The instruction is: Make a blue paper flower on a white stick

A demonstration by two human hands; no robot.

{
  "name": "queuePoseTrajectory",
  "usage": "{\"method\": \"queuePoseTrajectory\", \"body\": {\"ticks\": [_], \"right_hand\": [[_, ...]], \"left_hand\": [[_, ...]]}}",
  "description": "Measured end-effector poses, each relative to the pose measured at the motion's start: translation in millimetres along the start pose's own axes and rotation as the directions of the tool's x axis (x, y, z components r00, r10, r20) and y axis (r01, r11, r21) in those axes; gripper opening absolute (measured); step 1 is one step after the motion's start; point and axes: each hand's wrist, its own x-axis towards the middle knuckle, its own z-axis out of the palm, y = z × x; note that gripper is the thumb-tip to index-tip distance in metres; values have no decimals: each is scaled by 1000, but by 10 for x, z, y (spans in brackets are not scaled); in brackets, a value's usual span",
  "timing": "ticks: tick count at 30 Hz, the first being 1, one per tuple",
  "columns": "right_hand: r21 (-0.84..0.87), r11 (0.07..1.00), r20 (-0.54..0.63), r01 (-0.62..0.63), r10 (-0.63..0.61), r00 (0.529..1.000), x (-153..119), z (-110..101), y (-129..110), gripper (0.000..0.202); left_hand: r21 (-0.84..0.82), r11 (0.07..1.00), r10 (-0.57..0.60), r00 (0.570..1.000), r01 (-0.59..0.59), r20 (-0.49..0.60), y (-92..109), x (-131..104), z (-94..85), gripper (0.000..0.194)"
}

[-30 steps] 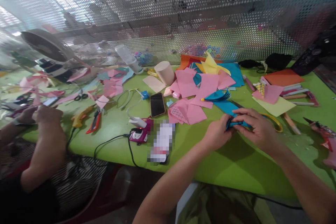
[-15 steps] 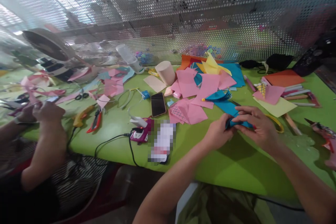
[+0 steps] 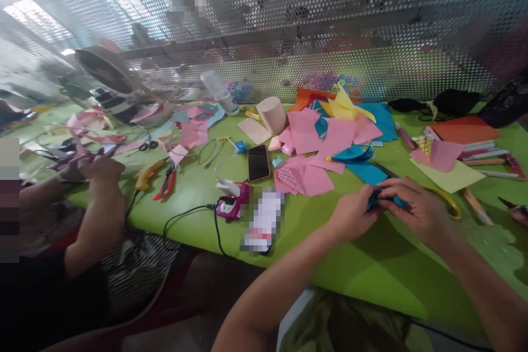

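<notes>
Near the right part of the green table, both hands meet around a small piece of folded blue paper (image 3: pixel 401 203). My left hand (image 3: pixel 355 210) pinches its left end, and my right hand (image 3: pixel 414 206) has thumb and fingers closed on the right side. Fingers cover much of the paper. Just beyond lies a blue paper strip (image 3: pixel 368 172), with a fanned blue paper piece (image 3: pixel 353 154) carrying a yellow tip behind it. Pink paper sheets (image 3: pixel 305 176) are spread to the left of these. A yellow ring (image 3: pixel 454 208), perhaps a tape roll or scissor handle, shows beside my right hand.
A dark phone (image 3: pixel 258 163), a second phone with a pixelated screen (image 3: pixel 264 223) and a purple power strip (image 3: pixel 229 208) with cables lie left of my hands. Farther left are red-handled pliers (image 3: pixel 166 182), a yellow glue gun (image 3: pixel 148 175) and another person's hands (image 3: pixel 97 168). Pens (image 3: pixel 482 154) lie right.
The camera view has shifted, so the table and my hands appear farther right or left-side things show more. My hands still hold the blue paper, with fingers drawn slightly closer together.
</notes>
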Motion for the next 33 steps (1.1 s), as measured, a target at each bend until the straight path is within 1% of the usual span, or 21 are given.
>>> {"method": "queuePoseTrajectory", "body": {"ticks": [3,6,9,11,13,15,18,22,25,27,29,32,33], "right_hand": [[-3,1000,-41,-5,5,999,9,14,-19,8],[23,999,-79,-24,25,997,10,26,-33,2],[30,999,-81,-13,15,997,5,27,-52,2],[22,1000,-96,10,-8,995,3,21,-68,9],[18,999,-113,29,-27,993,3,8,-79,15],[14,999,-102,34,-32,994,7,-10,-83,14],[8,1000,-53,9,-8,999,19,-41,-76,10],[55,998,1,-26,26,1000,34,-52,-56,12],[81,995,11,-58,58,998,41,-52,-47,11],[80,994,20,-73,72,997,47,-66,-44,13],[79,994,34,-75,72,997,54,-90,-42,14],[76,996,27,-52,50,998,61,-122,-36,12],[72,997,21,-42,40,999,61,-127,-35,11]], "left_hand": [[94,996,-2,1000,1,17,-7,11,15,34],[157,988,2,999,-7,32,0,18,19,25],[149,989,-5,999,-1,43,26,18,3,22],[86,996,-38,999,35,37,48,15,-19,22],[-12,998,-58,998,59,25,62,11,-41,21],[-125,991,-50,999,52,13,59,8,-59,20],[-272,962,-25,1000,22,-8,26,8,-62,22],[-351,936,-23,1000,16,-17,-21,5,-45,28],[-405,913,-36,999,46,33,-26,-18,-66,36],[-484,872,-31,996,66,78,-21,-36,-103,42],[-585,806,-24,994,85,110,-21,-47,-144,49],[-705,697,-40,988,134,148,-44,-41,-183,71],[-722,675,-53,985,155,162,-55,-36,-189,74]]}}
